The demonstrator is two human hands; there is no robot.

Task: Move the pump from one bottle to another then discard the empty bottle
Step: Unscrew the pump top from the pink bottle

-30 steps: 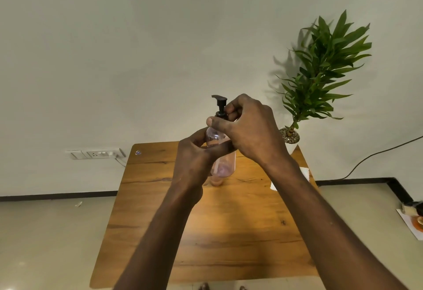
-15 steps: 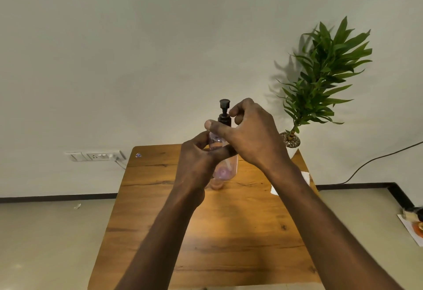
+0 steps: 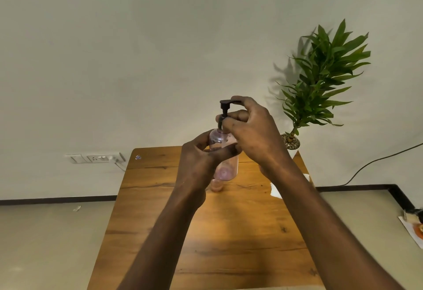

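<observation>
Gripping the clear pink bottle [image 3: 223,152] around its shoulder, the left hand [image 3: 199,163] is holding it raised above the wooden table [image 3: 160,198], while the right hand [image 3: 251,134] is pinching the black pump [image 3: 223,112] at its collar, fingers curled round the neck. The pump is sitting on the bottle's mouth, nozzle pointing right. Only a trace of pink liquid is showing near the bottom, so the bottle is probably light and, being thin plastic, likely to flex if squeezed; taking hold at the stiffer shoulder looks sensible, and the ribbed collar seems the best place for turning. Something small and pinkish [image 3: 216,185] is standing on the table just below the bottle; what it is cannot be told. A potted plant [image 3: 320,79] is standing at the far right corner against a pale wall, with a socket strip [image 3: 96,158] to the left and a cable [image 3: 377,163] trailing right.
</observation>
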